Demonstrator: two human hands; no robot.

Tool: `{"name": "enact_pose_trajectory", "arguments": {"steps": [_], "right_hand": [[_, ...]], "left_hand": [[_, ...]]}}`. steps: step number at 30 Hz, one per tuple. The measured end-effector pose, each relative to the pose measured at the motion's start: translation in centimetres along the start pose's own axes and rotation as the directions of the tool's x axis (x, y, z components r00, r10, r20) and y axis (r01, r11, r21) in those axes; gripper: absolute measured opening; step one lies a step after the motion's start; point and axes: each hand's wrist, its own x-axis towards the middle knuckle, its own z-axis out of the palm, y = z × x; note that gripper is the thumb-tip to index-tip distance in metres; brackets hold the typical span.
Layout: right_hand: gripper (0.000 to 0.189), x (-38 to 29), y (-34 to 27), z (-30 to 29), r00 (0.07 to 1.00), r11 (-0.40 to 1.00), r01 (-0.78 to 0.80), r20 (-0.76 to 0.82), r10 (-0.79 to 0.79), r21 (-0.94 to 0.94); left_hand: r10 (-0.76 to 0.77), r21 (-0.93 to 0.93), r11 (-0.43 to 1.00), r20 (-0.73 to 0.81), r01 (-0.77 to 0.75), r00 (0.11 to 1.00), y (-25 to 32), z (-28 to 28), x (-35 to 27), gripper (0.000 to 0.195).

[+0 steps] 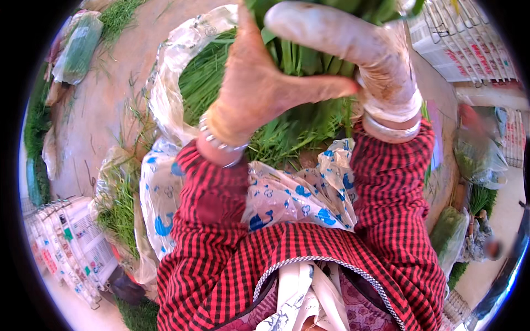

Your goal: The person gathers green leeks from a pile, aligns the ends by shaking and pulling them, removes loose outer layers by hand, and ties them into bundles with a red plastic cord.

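A bunch of broad-leaved green stalks point(308, 60) is raised at the top centre, partly cut off by the picture's edge. My left hand point(263, 80), bare with a bracelet, lies around its near side, thumb stretched across the stalks. From the right my right hand point(352, 41), in a soiled whitish glove with a bangle at the wrist, curls over the same bunch. Below and behind them, long green grass-like leaves point(207, 74) lie in an open clear plastic bag point(165, 91). Loose greens point(281, 145) lie on the ground nearer me, by a plastic sheet with blue whale prints point(298, 194) across my lap.
At left, a plastic bag of cut greens point(120, 207) stands by a white printed crate point(89, 240). Another crate point(468, 58) is at upper right. Wrapped bundles of greens point(78, 53) lie upper left and, in plastic, at right point(449, 236). Scraps litter the floor.
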Motion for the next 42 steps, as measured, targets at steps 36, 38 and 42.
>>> {"name": "enact_pose_trajectory", "arguments": {"steps": [36, 38, 42], "right_hand": [[0.074, -25.4, 6.2, 3.2, 0.101, -0.061, -0.513, -0.131, 0.986, -0.856], [0.078, -27.1, 4.2, 3.0, 0.243, 0.031, -0.662, -0.176, 0.954, -0.749], [0.036, -29.3, 1.2, 0.9, 0.32, 0.372, -0.926, -0.393, 0.862, 0.063]], "left_hand": [[-0.435, -0.449, -0.821, 0.892, 0.351, 0.124, -9.6, 25.9, -20.8, 0.029], [-0.566, -0.558, -0.697, 0.814, 0.451, 0.131, -9.1, 25.2, -20.0, 0.024], [-0.577, -0.532, -0.591, 0.804, 0.606, 0.142, -9.0, 21.9, -17.6, 0.028]]}}
